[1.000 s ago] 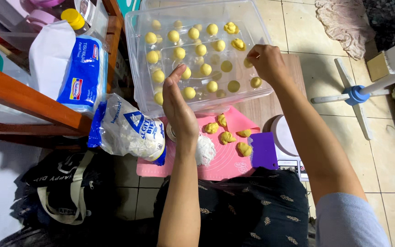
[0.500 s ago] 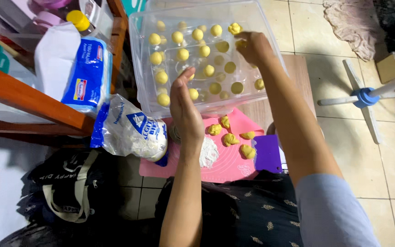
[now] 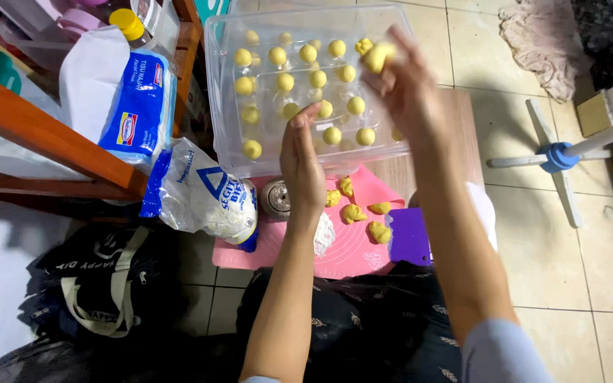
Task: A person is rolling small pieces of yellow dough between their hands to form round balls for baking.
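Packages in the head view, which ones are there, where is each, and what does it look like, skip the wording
White and blue plastic flour bag: lying on its side left of the pink mat, blue triangle mark.
White pouch with blue label panel: leaning upright behind the orange wooden rail, small red-and-yellow mark.
No screens or signs.

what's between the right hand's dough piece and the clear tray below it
Nothing visible. The right hand holds a yellow dough piece directly over the clear tray, by the far right corner, where bare spots show among the dough balls. The left hand stays at the near rim.
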